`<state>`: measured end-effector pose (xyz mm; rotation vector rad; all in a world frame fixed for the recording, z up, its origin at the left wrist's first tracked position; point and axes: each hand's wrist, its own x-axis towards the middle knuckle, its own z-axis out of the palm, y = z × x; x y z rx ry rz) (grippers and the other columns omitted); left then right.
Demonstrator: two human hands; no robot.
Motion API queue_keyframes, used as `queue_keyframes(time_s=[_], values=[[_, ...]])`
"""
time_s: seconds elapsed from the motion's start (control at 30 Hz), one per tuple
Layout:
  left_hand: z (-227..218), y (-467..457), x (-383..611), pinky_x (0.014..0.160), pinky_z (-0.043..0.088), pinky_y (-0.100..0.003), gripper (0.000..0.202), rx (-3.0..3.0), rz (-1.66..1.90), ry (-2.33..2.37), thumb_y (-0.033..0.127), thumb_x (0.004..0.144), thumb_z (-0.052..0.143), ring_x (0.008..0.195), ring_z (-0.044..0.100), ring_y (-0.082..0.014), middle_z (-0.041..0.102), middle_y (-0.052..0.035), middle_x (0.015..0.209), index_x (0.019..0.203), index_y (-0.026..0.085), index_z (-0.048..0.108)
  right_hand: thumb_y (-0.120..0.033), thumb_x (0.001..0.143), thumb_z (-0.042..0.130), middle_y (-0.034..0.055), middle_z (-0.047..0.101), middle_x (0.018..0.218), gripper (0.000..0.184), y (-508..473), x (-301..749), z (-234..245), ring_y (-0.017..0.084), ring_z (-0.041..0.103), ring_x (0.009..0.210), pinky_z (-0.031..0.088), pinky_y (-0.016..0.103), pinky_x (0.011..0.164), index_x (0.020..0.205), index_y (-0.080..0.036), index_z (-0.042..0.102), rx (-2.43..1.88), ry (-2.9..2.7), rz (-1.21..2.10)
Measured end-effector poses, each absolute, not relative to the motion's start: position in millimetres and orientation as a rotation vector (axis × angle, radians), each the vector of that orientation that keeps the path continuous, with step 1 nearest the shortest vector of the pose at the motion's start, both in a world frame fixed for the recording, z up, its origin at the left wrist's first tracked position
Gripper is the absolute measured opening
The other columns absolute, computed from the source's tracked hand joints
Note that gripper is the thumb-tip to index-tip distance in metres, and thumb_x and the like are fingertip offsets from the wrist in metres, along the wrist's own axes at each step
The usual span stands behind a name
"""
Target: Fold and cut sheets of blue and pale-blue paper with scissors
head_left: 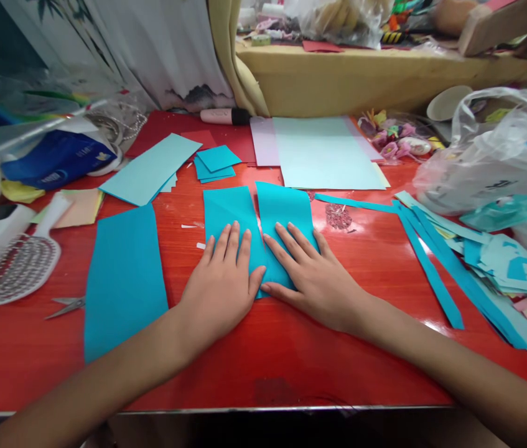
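Note:
Two turquoise paper pieces lie side by side in front of me, with a narrow gap between their upper parts. My left hand point(220, 274) rests flat on the left paper piece point(224, 208), fingers spread. On the right paper piece point(286, 205) lies my right hand point(312, 274), also flat with its fingers apart. The two thumbs nearly meet near the papers' lower edge, and my hands hide the lower parts. Left of my left hand is a larger turquoise sheet point(123, 274), partly over a pair of scissors point(68, 305).
Small turquoise squares point(216, 163) and a pale blue paper stack point(153, 168) sit behind. Pale sheets point(328, 152) lie farther back. Paper strips point(431, 267) and scraps point(510, 264) cover the right side, beside a plastic bag point(491, 155). A hairbrush point(27, 267) lies left.

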<state>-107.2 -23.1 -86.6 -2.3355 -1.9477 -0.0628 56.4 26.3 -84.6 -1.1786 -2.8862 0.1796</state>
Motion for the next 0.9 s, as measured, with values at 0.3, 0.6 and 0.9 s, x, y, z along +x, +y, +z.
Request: queue_keyframes(time_s=[0.3, 0.6, 0.9], values=[[-84, -26, -102, 0.102, 0.027, -0.051, 0.058, -2.274, -0.032, -1.98, 0.036, 0.09, 0.028, 0.13, 0.024, -0.0349, 0.027, -0.0241, 0.14, 0.133, -0.001, 0.032, -0.066, 0.082, 0.02, 0.0101, 0.014, 0.147, 0.075, 27, 57, -87, 0.03, 0.009, 0.135, 0.011, 0.055, 0.105, 0.141, -0.019, 0.018, -1.149, -2.873, 0.16], [-84, -27, -106, 0.103, 0.028, -0.05, 0.06, -2.272, -0.07, -1.983, 0.04, 0.089, 0.026, 0.131, 0.022, -0.0344, 0.027, -0.0242, 0.14, 0.133, -0.002, 0.032, -0.066, 0.083, 0.02, 0.0092, 0.014, 0.147, 0.075, 27, 58, -88, 0.03, 0.009, 0.135, 0.011, 0.055, 0.105, 0.142, -0.02, 0.018, -1.142, -2.875, 0.141], [-85, -20, -114, 0.108, 0.022, -0.043, 0.063, -2.533, -0.073, -1.817, 0.043, 0.092, 0.017, 0.135, 0.013, -0.0278, 0.019, -0.0193, 0.145, 0.136, -0.001, 0.026, -0.05, 0.091, 0.011, 0.0098, 0.013, 0.147, 0.061, 29, 58, -95, 0.028, 0.007, 0.135, 0.008, 0.057, 0.104, 0.141, -0.014, 0.02, -1.124, -2.897, 0.051]])
